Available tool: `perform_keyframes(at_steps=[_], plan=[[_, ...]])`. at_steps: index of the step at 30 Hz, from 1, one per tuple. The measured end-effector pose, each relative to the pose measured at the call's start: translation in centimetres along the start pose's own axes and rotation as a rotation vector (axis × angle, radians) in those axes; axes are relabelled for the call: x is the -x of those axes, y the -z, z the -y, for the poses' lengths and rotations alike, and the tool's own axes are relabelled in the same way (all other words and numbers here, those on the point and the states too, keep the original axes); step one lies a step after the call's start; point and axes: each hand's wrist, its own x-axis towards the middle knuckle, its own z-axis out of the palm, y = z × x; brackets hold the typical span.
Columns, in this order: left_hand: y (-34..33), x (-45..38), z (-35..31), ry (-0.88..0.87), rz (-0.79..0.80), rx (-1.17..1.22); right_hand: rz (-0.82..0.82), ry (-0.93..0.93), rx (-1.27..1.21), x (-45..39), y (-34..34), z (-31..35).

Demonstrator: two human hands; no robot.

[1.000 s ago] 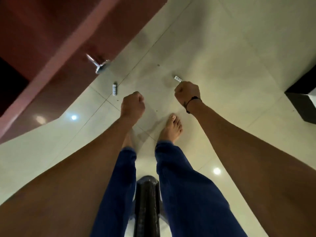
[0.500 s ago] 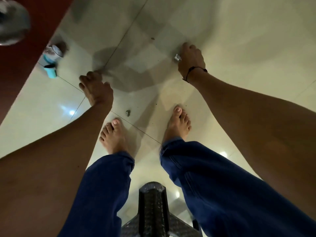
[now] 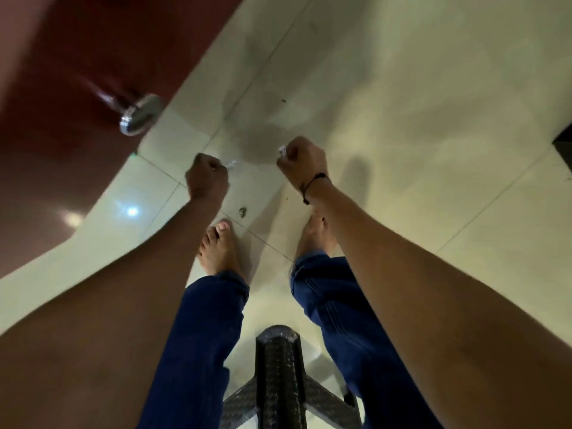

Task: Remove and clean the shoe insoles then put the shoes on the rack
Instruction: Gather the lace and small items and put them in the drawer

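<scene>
Oddly, we see no shoes, insoles or rack anywhere in this view, so we cannot tell which way they lie from our hands or which hand is nearer. Our left hand [image 3: 206, 181] sits at centre frame, fingers curled tight around a small white object [image 3: 230, 164] that pokes out toward the right. Our right hand [image 3: 305, 161], just right of centre with a black wrist cord [image 3: 311, 185], is likewise fisted on a small white piece [image 3: 282, 150]. Both hover above the pale tiled floor [image 3: 433, 119], with bare feet below them. A red door [image 3: 77, 57] with a metal knob [image 3: 140, 117] fills the upper left; a dark stool [image 3: 280, 366] stands at bottom centre. We judge the shoes must first be found.
</scene>
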Motion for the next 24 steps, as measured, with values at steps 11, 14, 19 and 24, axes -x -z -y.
perform_keyframes(at_steps=[11, 14, 19, 24], plan=[[11.8, 21.1, -11.4, 0.15, 0.285, 0.686, 0.013, 0.002, -0.199, 17.2, 11.2, 11.9], [15.9, 24.6, -12.8, 0.06, 0.25, 0.759, 0.006, 0.205, -0.182, 20.4, 14.9, 16.8], [21.6, 24.1, -13.1, -0.199, 0.115, 0.719, -0.013, 0.522, -0.083, 21.0, 15.7, 23.4], [25.5, 18.8, -14.3, -0.259, 0.018, 0.649, -0.017, 0.59, 0.07, 16.7, 12.9, 28.5]])
